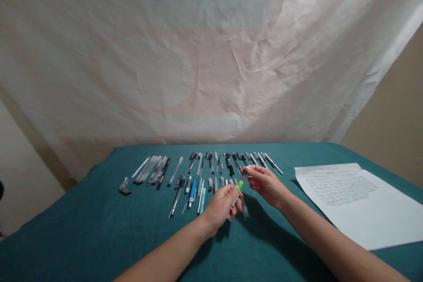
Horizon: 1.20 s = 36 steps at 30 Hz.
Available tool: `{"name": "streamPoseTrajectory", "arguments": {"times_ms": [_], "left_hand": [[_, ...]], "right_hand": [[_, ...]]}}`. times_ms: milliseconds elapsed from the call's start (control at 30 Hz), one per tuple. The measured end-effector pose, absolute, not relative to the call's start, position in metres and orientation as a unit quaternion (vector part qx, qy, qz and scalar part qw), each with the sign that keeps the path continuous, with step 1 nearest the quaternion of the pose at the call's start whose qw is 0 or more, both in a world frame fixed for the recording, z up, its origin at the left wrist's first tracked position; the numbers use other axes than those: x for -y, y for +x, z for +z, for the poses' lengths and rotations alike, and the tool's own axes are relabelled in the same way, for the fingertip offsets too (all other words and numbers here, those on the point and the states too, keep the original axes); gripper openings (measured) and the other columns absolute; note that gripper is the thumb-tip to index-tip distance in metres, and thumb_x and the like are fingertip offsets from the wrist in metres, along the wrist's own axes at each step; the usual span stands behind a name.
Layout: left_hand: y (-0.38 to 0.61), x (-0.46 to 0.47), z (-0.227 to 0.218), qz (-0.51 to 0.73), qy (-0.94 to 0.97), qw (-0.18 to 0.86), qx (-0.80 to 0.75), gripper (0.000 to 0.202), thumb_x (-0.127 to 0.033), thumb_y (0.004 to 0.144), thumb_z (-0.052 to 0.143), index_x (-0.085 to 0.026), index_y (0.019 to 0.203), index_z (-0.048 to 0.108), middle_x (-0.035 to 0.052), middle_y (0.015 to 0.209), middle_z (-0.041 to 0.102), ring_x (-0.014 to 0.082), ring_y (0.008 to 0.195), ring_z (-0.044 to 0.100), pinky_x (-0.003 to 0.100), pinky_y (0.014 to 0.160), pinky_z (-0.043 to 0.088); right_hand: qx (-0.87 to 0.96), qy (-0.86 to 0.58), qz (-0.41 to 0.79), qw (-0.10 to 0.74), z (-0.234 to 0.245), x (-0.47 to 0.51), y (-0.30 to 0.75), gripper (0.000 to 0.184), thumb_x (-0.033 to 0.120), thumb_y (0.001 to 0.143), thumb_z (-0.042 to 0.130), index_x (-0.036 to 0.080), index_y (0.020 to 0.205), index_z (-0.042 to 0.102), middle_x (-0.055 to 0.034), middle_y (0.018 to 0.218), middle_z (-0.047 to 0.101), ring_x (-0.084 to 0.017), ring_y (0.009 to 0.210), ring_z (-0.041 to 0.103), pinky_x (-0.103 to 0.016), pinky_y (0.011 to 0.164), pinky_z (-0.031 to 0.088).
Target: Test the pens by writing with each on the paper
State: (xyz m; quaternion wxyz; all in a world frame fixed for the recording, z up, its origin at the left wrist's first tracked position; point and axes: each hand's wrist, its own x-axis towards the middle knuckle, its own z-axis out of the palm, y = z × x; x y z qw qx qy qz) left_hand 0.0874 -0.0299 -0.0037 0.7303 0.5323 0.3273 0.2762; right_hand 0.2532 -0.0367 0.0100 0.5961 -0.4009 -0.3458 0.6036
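Green cloth (86,233) covers the table, and just above it, between the two hands, is a slim pen (240,183) with a bright green band. The left hand (220,206) has its fingers curled round the lower part of the pen, gripping it. The right hand (263,183) pinches the upper end between thumb and fingertips (that end is grey and rather blurred). The pen is tilted, its upper end leaning toward the right hand.

Beyond the hands, many more pens lie in a back row, from a cluster of clear ones (150,171) on the left to white ones (273,164) on the right. A shorter front row includes a long dark-capped one (176,198), a blue one (192,193) and a pale turquoise one (202,202); the left hand partly hides its right end. A small clear-and-dark piece (124,187) sits apart at far left, too blurred to name.

To the right, near the right forearm, lies white paper (386,220) bearing lines of writing, unreadable here. A pale, creased sheet (214,61) hangs behind the table.
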Motion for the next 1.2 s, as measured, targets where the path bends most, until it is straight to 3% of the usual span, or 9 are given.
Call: {"name": "streamPoseTrajectory", "arguments": {"times_ms": [267, 500, 700, 833, 1033, 1200], "left_hand": [[0.094, 0.037, 0.005, 0.221, 0.336, 0.872, -0.28, 0.027, -0.038, 0.082, 0.052, -0.012, 0.086, 0.053, -0.0045, 0.057, 0.046, -0.0007, 0.036, 0.03, 0.014, 0.037, 0.013], [0.102, 0.055, 0.0, 0.278, 0.346, 0.834, -0.328, 0.029, -0.041, 0.076, 0.06, -0.015, 0.085, 0.051, -0.0042, 0.059, 0.049, 0.0, 0.039, 0.036, 0.012, 0.038, 0.017], [0.104, 0.064, -0.005, 0.321, 0.373, 0.815, -0.306, 0.032, -0.045, 0.076, 0.058, -0.016, 0.085, 0.047, -0.0048, 0.059, 0.05, 0.0005, 0.04, 0.037, 0.012, 0.039, 0.021], [0.107, 0.067, -0.008, 0.335, 0.423, 0.78, -0.317, 0.034, -0.049, 0.078, 0.053, -0.017, 0.086, 0.043, -0.0052, 0.058, 0.051, 0.0023, 0.038, 0.038, 0.014, 0.037, 0.025], [0.106, 0.071, -0.015, 0.341, 0.496, 0.729, -0.325, 0.038, -0.054, 0.078, 0.048, -0.018, 0.085, 0.041, -0.0056, 0.057, 0.052, 0.0042, 0.035, 0.041, 0.016, 0.034, 0.03], [0.104, 0.068, -0.021, 0.35, 0.498, 0.73, -0.312, 0.034, -0.051, 0.082, 0.042, -0.017, 0.086, 0.041, -0.0049, 0.057, 0.052, 0.0045, 0.036, 0.041, 0.015, 0.034, 0.031]], "right_hand": [[0.348, -0.37, 0.637, 0.579, 0.01, 0.038, 0.26, 0.028, 0.038, 0.067, 0.069, 0.017, 0.085, 0.065, -0.0031, 0.092, 0.061, -0.003, 0.049, 0.04, -0.017, 0.042, 0.032], [0.344, -0.436, 0.607, 0.569, 0.006, 0.039, 0.267, 0.03, 0.037, 0.06, 0.074, 0.015, 0.063, 0.054, 0.0039, 0.058, 0.051, -0.004, 0.048, 0.042, -0.016, 0.043, 0.032], [0.375, -0.425, 0.616, 0.547, 0.011, 0.04, 0.272, 0.026, 0.035, 0.061, 0.073, 0.014, 0.07, 0.061, 0.0015, 0.065, 0.056, -0.004, 0.051, 0.043, -0.016, 0.043, 0.032], [0.405, -0.437, 0.603, 0.53, 0.01, 0.042, 0.268, 0.03, 0.043, 0.065, 0.068, 0.014, 0.073, 0.062, -0.0026, 0.079, 0.062, -0.004, 0.049, 0.044, -0.018, 0.043, 0.033], [0.451, -0.472, 0.549, 0.522, 0.007, 0.043, 0.259, 0.034, 0.045, 0.062, 0.069, 0.014, 0.058, 0.054, 0.0005, 0.058, 0.058, -0.006, 0.047, 0.044, -0.02, 0.045, 0.033], [0.44, -0.437, 0.595, 0.512, 0.007, 0.041, 0.26, 0.029, 0.041, 0.064, 0.07, 0.013, 0.066, 0.063, -0.0008, 0.064, 0.06, -0.004, 0.047, 0.041, -0.019, 0.046, 0.031]]}}
